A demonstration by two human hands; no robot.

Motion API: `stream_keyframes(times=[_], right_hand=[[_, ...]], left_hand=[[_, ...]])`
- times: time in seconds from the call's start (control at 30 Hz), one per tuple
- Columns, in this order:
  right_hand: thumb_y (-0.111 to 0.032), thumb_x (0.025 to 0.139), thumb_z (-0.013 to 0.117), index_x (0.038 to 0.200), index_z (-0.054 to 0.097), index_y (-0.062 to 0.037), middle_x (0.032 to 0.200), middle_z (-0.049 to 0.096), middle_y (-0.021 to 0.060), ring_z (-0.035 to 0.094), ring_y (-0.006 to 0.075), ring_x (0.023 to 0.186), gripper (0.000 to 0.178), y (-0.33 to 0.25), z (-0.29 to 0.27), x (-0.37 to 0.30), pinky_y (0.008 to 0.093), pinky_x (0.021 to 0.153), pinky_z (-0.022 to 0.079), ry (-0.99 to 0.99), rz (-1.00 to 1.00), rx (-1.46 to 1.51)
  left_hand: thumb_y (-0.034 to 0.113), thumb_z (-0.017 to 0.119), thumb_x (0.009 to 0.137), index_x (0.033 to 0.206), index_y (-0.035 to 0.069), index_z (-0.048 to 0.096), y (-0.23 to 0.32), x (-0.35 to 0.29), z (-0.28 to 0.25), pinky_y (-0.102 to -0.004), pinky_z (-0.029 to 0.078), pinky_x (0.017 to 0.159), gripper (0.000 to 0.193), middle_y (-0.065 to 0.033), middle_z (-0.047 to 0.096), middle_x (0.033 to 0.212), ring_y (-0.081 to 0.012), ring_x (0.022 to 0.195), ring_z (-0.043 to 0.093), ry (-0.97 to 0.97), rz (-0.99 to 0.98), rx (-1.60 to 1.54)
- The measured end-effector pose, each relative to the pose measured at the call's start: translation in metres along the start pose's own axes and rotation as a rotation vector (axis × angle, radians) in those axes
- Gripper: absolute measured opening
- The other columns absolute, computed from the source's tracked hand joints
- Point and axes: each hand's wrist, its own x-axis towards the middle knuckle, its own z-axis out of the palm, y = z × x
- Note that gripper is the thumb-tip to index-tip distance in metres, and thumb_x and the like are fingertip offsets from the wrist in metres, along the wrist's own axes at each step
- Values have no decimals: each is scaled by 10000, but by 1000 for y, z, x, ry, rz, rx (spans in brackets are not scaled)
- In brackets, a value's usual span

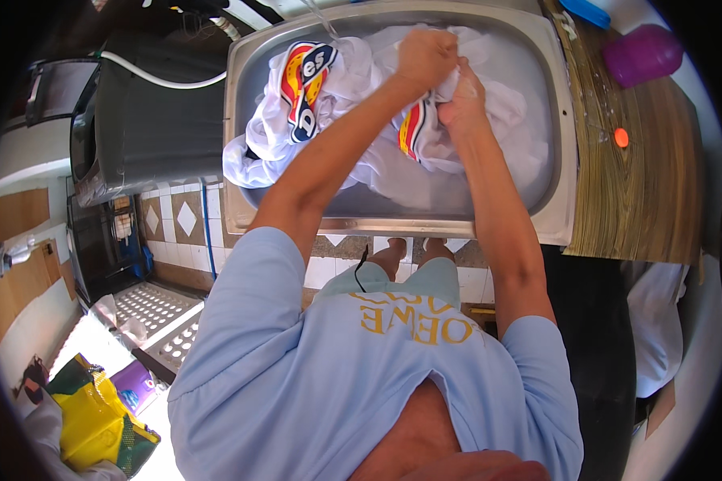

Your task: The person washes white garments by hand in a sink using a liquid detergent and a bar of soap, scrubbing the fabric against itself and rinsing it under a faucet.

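A wet white garment [501,100] with a red, yellow and dark blue print lies partly in cloudy water in a steel sink [564,160]. My left hand [427,58] is closed in a fist on a bunch of it. Just below and to the right, my right hand [464,98] grips the same cloth. The two hands nearly touch, and their fingers hide the bunched part. More wet white cloth [257,144] with a bold printed logo is heaped at the sink's left side. Whether it is the same garment I cannot tell.
Water runs from a tap [321,18] at the sink's far edge. On the wooden counter [642,176] at the right are a purple container [642,56], an orange cap [621,138] and a blue object [587,11]. A dark grey machine [148,120] with a white hose stands left.
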Motion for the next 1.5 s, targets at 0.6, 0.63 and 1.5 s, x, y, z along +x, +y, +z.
stream_keyframes(times=[0.6, 0.63, 1.5], right_hand=[[-314, 964, 365, 1048, 498, -100, 980, 576, 72, 568, 239, 949, 266, -13, -4, -3, 378, 833, 467, -89, -67, -87], [-313, 962, 368, 1043, 501, -92, 986, 578, 74, 569, 242, 949, 270, -18, -22, 11, 381, 832, 467, -388, -34, -43], [-306, 919, 467, 921, 514, -102, 827, 535, 71, 548, 221, 762, 209, -14, -12, 6, 366, 675, 474, -39, -142, -51]], left_hand=[[162, 588, 700, 666, 89, 583, 19, -3, 4, -397, 441, 516, 81, -120, 579, 617, -343, 580, 554, 107, -64, 34], [176, 612, 678, 643, 91, 589, 30, -15, 23, -400, 443, 525, 95, -108, 590, 627, -328, 591, 567, 145, -15, 211], [231, 646, 830, 477, 65, 445, -13, 8, 6, -321, 265, 401, 438, -48, 440, 438, -162, 400, 352, 63, -110, -327]])
